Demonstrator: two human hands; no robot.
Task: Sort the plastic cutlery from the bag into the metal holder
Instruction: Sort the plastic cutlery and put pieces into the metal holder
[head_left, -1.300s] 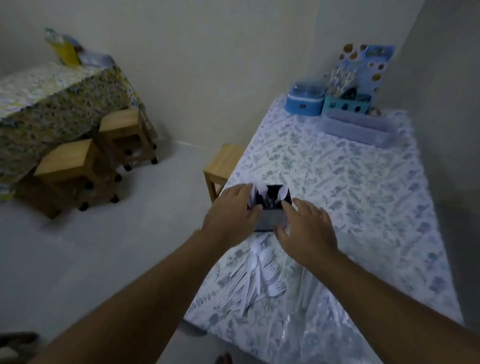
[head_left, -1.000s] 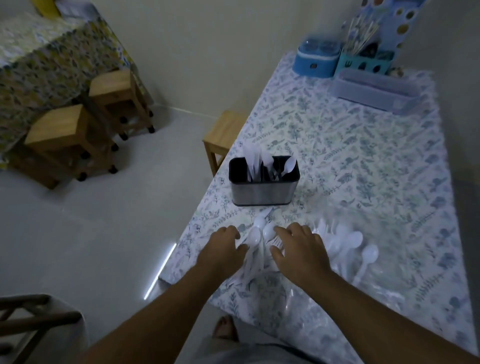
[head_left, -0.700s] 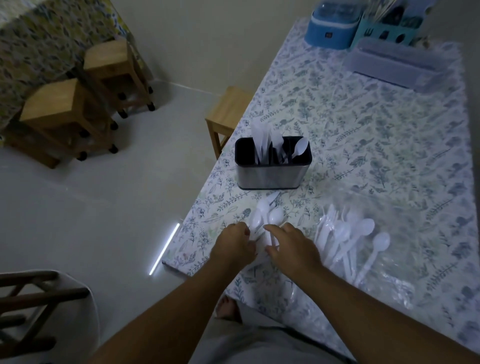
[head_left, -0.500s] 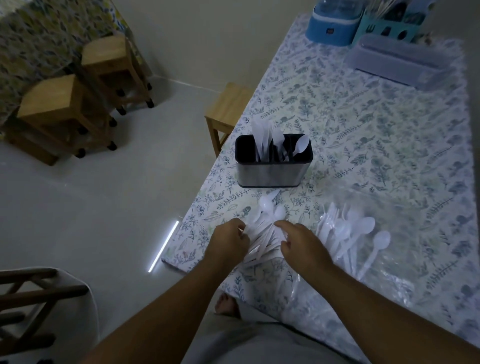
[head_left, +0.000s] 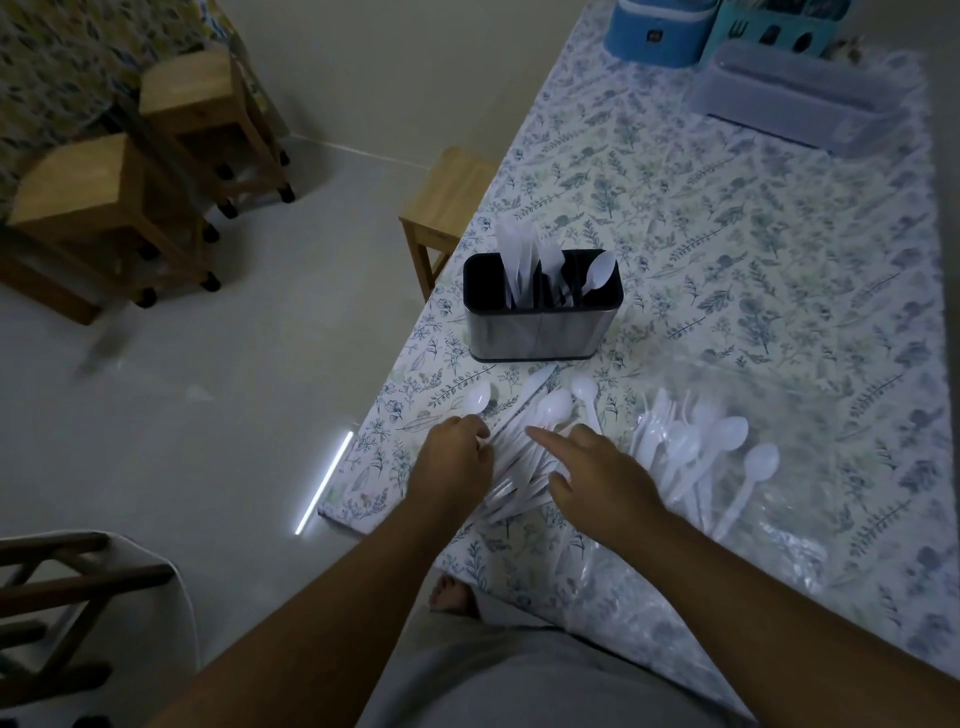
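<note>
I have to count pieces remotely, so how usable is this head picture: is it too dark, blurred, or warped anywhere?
Head view: dim and bluish overall, yet the white cutlery pile under both hands and the metal holder read sharply; the clear plastic bag shows only as faint sheen, softening the spoons on it; wide-angle bend curves the table edge; a bright streak of glare lies on the floor.

left hand (head_left: 457, 457): curled (knuckles up) | right hand (head_left: 597, 467): forefinger extended
</note>
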